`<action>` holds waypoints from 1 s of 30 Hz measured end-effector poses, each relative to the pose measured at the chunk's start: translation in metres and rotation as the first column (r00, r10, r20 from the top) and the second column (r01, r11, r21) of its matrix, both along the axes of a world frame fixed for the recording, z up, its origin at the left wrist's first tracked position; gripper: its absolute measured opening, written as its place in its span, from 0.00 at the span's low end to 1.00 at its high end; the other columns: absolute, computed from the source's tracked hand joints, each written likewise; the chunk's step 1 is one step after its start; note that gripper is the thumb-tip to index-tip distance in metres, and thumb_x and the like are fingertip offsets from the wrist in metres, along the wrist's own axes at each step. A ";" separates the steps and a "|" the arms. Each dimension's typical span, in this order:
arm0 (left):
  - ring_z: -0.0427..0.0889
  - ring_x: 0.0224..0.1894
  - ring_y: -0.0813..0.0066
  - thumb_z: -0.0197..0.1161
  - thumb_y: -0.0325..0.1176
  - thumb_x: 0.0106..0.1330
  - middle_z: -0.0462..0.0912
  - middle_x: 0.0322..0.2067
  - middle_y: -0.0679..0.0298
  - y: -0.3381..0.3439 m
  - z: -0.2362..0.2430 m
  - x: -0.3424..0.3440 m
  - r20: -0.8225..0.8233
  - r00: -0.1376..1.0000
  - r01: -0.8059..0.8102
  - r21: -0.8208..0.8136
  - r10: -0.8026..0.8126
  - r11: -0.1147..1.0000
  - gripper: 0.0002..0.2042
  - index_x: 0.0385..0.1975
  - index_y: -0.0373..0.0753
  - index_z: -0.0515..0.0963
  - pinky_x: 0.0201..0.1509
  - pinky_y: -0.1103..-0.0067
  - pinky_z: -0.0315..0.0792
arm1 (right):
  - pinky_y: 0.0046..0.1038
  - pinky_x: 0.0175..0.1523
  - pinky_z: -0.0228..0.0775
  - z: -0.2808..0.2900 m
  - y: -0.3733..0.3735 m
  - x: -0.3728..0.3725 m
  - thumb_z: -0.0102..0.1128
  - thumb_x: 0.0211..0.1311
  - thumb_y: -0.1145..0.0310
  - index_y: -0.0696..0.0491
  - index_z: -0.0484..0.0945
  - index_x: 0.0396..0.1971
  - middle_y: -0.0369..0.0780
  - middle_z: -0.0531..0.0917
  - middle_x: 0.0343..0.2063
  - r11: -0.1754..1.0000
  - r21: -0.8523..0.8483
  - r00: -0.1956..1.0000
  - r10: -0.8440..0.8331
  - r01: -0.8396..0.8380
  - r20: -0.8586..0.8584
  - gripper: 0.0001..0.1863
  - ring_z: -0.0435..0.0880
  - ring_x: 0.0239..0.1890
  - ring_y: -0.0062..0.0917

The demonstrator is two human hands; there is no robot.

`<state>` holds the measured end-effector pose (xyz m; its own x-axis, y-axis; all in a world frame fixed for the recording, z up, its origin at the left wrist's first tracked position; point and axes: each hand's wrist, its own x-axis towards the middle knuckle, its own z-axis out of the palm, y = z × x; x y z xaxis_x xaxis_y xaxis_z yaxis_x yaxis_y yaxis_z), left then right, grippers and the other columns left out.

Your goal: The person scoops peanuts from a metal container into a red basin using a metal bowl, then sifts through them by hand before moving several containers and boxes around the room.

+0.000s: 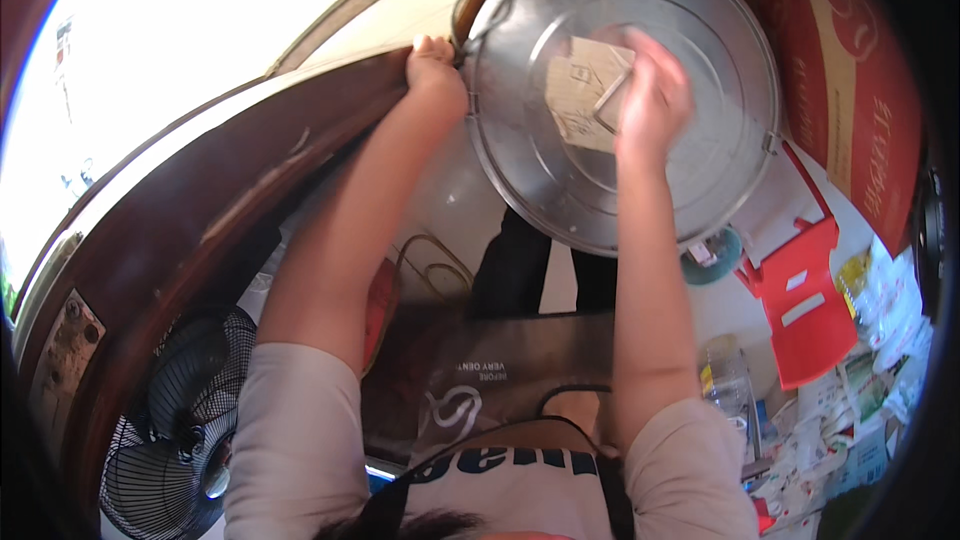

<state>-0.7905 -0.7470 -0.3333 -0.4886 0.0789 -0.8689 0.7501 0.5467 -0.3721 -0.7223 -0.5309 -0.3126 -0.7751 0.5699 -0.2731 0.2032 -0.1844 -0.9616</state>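
Observation:
A round grey metal lid [700,60] with a paper label [578,90] stuck near its centre fills the upper middle of the view. My right hand [655,95] is closed around the lid's metal handle [607,105] at the centre. My left hand [435,70] grips the lid's left rim, where it meets the edge of a dark brown wooden door [230,210]. Both forearms reach up from the lower edge.
A black electric fan [170,430] stands at the lower left. A red plastic stool [805,305] lies at the right, with papers, packets and a clear plastic bottle [727,375] scattered around it. A large red cardboard box [850,70] stands at the upper right.

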 end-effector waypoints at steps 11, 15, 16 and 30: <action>0.52 0.68 0.67 0.56 0.37 0.57 0.58 0.66 0.62 0.023 0.028 -0.005 0.096 0.995 -0.023 -0.155 0.038 0.988 0.28 0.60 0.38 0.68 0.72 0.70 0.43 | 0.34 0.66 0.56 -0.056 0.076 0.219 0.49 0.66 0.56 0.64 0.57 0.63 0.54 0.66 0.60 0.815 0.499 0.634 -0.558 0.296 0.535 0.33 0.63 0.63 0.38; 0.40 0.74 0.66 0.45 0.45 0.65 0.42 0.72 0.64 0.017 0.021 -0.005 0.074 0.995 -0.051 -0.232 0.070 0.971 0.33 0.70 0.41 0.48 0.73 0.64 0.31 | 0.32 0.61 0.60 -0.056 0.071 0.215 0.44 0.69 0.56 0.66 0.60 0.60 0.50 0.69 0.57 0.809 0.105 0.665 -0.542 0.579 0.514 0.30 0.68 0.57 0.35; 0.41 0.73 0.67 0.43 0.43 0.65 0.44 0.71 0.64 0.023 0.027 -0.010 0.118 0.991 -0.023 -0.264 0.056 0.964 0.32 0.69 0.42 0.49 0.73 0.63 0.32 | 0.32 0.61 0.61 -0.051 0.068 0.213 0.43 0.69 0.55 0.66 0.61 0.59 0.49 0.69 0.57 0.791 0.066 0.654 -0.547 0.609 0.523 0.30 0.69 0.56 0.34; 0.54 0.68 0.63 0.49 0.39 0.62 0.60 0.64 0.53 0.045 0.053 -0.007 -0.038 0.981 -0.195 -0.168 0.191 0.966 0.31 0.64 0.28 0.57 0.72 0.62 0.40 | 0.33 0.54 0.66 -0.065 0.034 0.227 0.42 0.70 0.54 0.68 0.64 0.55 0.53 0.74 0.50 0.824 0.253 0.649 -0.558 0.507 0.517 0.29 0.75 0.49 0.37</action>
